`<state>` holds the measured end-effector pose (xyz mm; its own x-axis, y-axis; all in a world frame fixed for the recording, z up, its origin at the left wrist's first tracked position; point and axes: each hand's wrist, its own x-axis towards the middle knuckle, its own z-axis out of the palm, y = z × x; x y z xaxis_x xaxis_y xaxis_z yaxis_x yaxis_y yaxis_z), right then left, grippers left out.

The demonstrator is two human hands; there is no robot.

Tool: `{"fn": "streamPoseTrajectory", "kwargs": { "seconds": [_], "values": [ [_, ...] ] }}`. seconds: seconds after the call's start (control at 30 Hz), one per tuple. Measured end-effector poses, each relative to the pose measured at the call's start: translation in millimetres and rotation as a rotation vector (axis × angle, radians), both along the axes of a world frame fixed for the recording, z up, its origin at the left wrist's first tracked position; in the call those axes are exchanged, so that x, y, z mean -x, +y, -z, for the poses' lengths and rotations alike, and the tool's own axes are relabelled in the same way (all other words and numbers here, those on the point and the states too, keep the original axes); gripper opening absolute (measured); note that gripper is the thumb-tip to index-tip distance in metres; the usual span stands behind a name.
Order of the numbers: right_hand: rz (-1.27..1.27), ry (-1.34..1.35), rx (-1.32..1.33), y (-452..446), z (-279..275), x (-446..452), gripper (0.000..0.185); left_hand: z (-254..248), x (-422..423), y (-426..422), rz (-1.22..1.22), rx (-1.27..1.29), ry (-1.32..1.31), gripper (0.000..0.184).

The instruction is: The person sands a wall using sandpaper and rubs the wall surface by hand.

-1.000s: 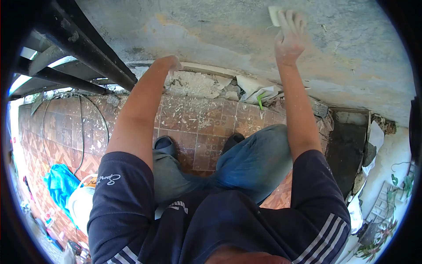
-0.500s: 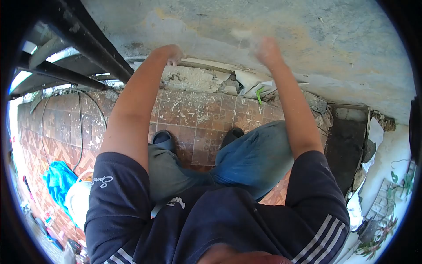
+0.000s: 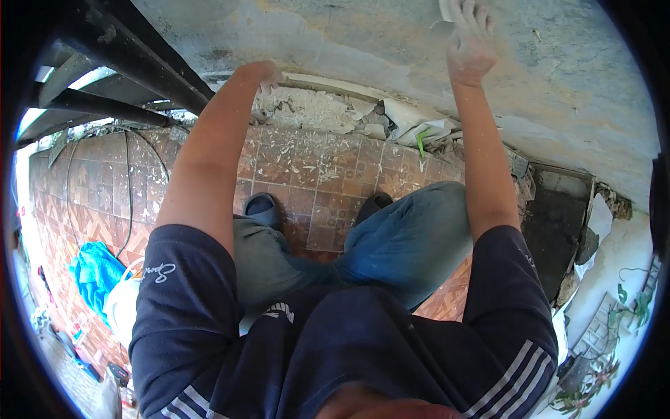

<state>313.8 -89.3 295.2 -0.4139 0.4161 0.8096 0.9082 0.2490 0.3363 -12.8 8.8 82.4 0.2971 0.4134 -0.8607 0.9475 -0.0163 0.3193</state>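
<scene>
My right hand (image 3: 472, 43) is raised against the grey plastered wall (image 3: 349, 42), its dusty fingers pointing up. Along its left side shows a pale flat piece (image 3: 445, 10), which the fingers hold; its kind is unclear and the frame's top edge cuts it off. Lower on the left, my left hand (image 3: 265, 75) is beside the foot of the wall, close to a crumbling ledge (image 3: 307, 110). White dust covers its curled fingers; whatever they hold, if anything, is hidden.
Pale flakes lie over the tiled floor (image 3: 300, 164) below the wall. Torn white sheeting (image 3: 412, 119) and a green strip (image 3: 421, 142) lie by the ledge. Dark metal bars (image 3: 150, 59) slant at the upper left. A blue cloth (image 3: 98, 272) and a plant (image 3: 593, 384) are farther back.
My right hand has moved up and to the right along the wall, with the pale piece. My left hand has shifted slightly left and up in view.
</scene>
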Motion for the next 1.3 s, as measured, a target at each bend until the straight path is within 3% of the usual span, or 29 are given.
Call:
{"fn": "streamPoseTrajectory", "kwargs": {
  "seconds": [0.17, 0.23, 0.27, 0.3, 0.4, 0.53, 0.6, 0.8, 1.0, 1.1, 1.2, 1.3],
  "values": [
    [-0.005, -0.096, 0.205, 5, 79, -24, 0.031, 5, -4, -5, 0.047, -0.002, 0.048, 0.051],
    [0.441, -0.032, 0.81, -24, 139, -40, 0.026, -4, -9, -11, 0.029, -0.023, 0.066, 0.051],
    [0.49, -0.078, 0.983, -26, 147, -41, 0.027, -8, -11, -11, 0.021, -0.061, 0.024, 0.052],
    [0.537, -0.124, 1.16, -26, 152, -40, 0.027, -10, -13, -12, 0.014, -0.095, -0.015, 0.054],
    [0.378, 0.098, 1.155, -30, 102, -14, 0.026, -6, -15, -7, -0.004, -0.137, -0.082, 0.054],
    [0.349, 0.338, 0.942, -31, -12, 33, 0.032, -10, -14, -7, -0.045, -0.14, -0.11, 0.052],
    [-0.082, 0.346, 0.435, -41, -49, 58, 0.027, -8, -8, -6, 0.008, -0.147, -0.065, 0.052],
    [-0.178, 0.234, -0.097, -27, -61, 29, 0.026, 4, 3, -4, 0.029, -0.098, -0.002, 0.055],
    [-0.338, 0.085, -0.417, -4, -79, 29, 0.025, 15, 3, 0, -0.042, -0.017, -0.035, 0.055],
    [-0.109, 0.187, -0.102, -9, -65, -1, 0.041, 59, 4, 14, -0.044, 0.028, -0.044, 0.056],
    [-0.045, 0.18, -0.285, 20, -28, -29, 0.035, 71, 1, 29, -0.046, 0.042, -0.033, 0.056],
    [0.06, 0.182, -0.157, 14, 3, -6, 0.038, 66, 3, 20, -0.044, 0.037, -0.007, 0.056]
  ]
}}
